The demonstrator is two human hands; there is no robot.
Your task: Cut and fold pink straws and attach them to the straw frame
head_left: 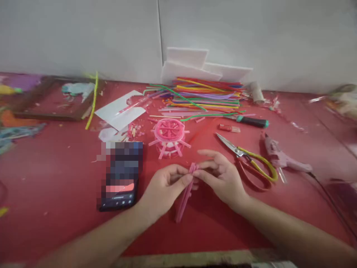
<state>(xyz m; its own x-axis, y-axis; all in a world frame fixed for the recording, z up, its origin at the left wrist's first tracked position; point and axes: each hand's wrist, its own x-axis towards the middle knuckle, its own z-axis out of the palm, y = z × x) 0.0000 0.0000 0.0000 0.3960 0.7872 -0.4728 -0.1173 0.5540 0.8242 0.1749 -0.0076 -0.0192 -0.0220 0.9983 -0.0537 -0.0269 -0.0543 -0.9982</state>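
My left hand (170,188) and my right hand (221,176) meet at the front middle of the table. Between their thumbs and fingertips they pinch the upper end of a narrow bundle of pink pipe cleaners (183,204). The bundle slants down toward me, its lower end free. Just beyond my hands stands a round pink wheel-like craft piece (169,136) with short spokes sticking out. Scissors (248,160) with yellow and red handles lie open to the right of my right hand. A phone (121,178), partly blurred out, is left of my left hand.
Colourful pipe cleaners (206,95) are heaped at the back before white boards (186,57). A pink glue gun (281,158) with a cord lies right. Nearby are a red lighter (229,128) and a black-handled tool (252,121). White paper (119,109) and a brown frame (47,115) lie left.
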